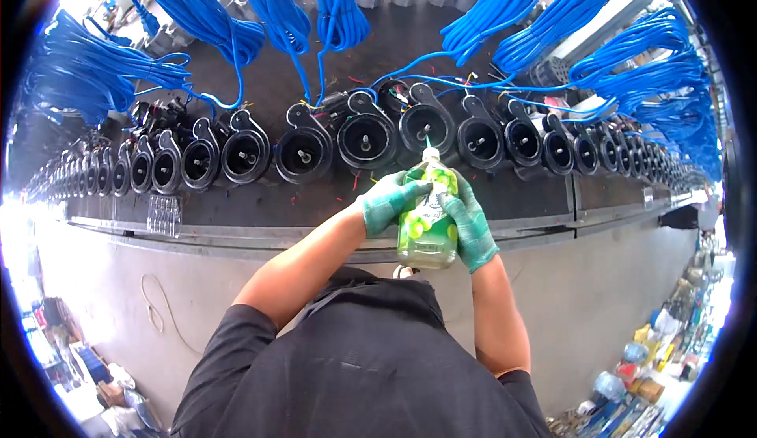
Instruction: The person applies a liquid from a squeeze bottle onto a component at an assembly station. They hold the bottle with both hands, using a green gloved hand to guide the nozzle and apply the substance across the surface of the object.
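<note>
Left hand: here it is, the green-gloved left hand [394,200], wrapped round the bottle's nine o'clock side, fingers across its upper front.
Right hand: and the right hand [471,225], gloved too, grasps from three o'clock, thumb on the label.
Bottle: the bottle [426,241] sits between both palms, long axis running six to twelve, neck away from the body.
Nozzle: a slim nozzle [428,142] tops it, pointing at twelve, its tip over the round black housing [426,115]; contact, I can't tell.
Nearer hand: too close to call, both sit about level below that housing.
Label: green, fruit pictures, pale printed characters; other writing is too small to read.
Outward: more black housings [303,154] curve off toward nine and three, blue cable bundles [505,8] beyond, eleven to two.
</note>
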A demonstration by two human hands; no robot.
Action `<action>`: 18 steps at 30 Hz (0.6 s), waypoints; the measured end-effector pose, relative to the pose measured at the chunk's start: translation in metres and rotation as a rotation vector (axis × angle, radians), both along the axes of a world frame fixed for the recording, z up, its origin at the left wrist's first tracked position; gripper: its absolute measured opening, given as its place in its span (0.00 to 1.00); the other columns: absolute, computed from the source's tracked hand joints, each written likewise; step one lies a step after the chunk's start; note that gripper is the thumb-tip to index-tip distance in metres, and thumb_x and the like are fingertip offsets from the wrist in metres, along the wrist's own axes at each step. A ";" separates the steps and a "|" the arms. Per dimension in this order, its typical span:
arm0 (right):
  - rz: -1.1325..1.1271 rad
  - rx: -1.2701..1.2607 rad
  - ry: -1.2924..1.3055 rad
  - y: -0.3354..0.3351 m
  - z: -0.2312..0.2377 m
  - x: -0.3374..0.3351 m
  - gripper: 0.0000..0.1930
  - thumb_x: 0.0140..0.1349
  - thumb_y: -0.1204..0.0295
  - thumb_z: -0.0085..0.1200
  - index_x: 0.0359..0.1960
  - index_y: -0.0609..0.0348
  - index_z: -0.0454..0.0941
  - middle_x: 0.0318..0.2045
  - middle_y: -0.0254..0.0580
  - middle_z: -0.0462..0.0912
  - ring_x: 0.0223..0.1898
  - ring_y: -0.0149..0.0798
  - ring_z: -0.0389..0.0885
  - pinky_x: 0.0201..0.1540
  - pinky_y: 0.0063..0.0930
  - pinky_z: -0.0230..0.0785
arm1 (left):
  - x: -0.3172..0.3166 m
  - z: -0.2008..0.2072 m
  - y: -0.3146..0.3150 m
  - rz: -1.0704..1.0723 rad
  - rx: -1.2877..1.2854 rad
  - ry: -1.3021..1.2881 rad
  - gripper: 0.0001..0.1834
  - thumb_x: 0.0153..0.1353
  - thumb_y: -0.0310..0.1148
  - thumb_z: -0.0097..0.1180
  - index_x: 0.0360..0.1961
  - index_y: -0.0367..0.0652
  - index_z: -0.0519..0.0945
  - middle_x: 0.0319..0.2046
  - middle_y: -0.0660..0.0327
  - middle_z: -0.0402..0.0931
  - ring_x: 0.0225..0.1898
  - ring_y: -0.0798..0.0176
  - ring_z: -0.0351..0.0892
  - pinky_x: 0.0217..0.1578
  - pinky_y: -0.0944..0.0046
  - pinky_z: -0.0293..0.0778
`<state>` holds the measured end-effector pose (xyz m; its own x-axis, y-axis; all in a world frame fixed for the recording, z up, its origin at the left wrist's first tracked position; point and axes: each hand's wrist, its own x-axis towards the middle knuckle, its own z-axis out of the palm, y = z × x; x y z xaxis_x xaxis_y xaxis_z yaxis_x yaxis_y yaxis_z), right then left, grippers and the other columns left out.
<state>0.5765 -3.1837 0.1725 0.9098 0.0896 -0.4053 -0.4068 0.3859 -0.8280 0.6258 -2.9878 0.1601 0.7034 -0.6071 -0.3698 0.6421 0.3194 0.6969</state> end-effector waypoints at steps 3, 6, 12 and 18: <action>0.067 0.033 0.002 -0.015 -0.003 0.005 0.38 0.70 0.70 0.65 0.78 0.58 0.60 0.66 0.44 0.75 0.64 0.36 0.76 0.67 0.33 0.71 | -0.007 0.001 -0.013 0.074 -0.025 0.011 0.32 0.73 0.39 0.61 0.73 0.39 0.69 0.59 0.60 0.80 0.56 0.66 0.82 0.59 0.62 0.79; 0.147 0.046 -0.043 -0.037 -0.003 0.005 0.41 0.71 0.71 0.64 0.80 0.56 0.54 0.66 0.43 0.74 0.63 0.34 0.75 0.66 0.32 0.71 | -0.013 0.000 -0.030 0.101 -0.004 -0.009 0.34 0.72 0.40 0.62 0.74 0.41 0.67 0.60 0.58 0.80 0.57 0.64 0.82 0.60 0.60 0.79; 0.181 0.024 -0.139 -0.107 0.005 -0.011 0.41 0.71 0.73 0.61 0.82 0.54 0.51 0.66 0.42 0.74 0.63 0.33 0.75 0.66 0.31 0.71 | -0.026 -0.004 -0.097 0.127 0.076 -0.044 0.35 0.67 0.44 0.69 0.69 0.40 0.71 0.55 0.60 0.81 0.53 0.66 0.83 0.54 0.61 0.82; 0.146 -0.009 -0.060 -0.155 -0.004 -0.014 0.40 0.72 0.71 0.61 0.81 0.53 0.53 0.66 0.41 0.75 0.63 0.33 0.75 0.67 0.31 0.69 | -0.027 -0.013 -0.146 0.090 0.043 0.018 0.33 0.68 0.45 0.68 0.68 0.40 0.72 0.55 0.59 0.82 0.53 0.65 0.84 0.54 0.60 0.82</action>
<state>0.5622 -3.3386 0.1687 0.9098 0.2194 -0.3523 -0.4081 0.3187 -0.8555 0.5983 -3.1340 0.1473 0.7472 -0.5251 -0.4075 0.6249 0.3462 0.6997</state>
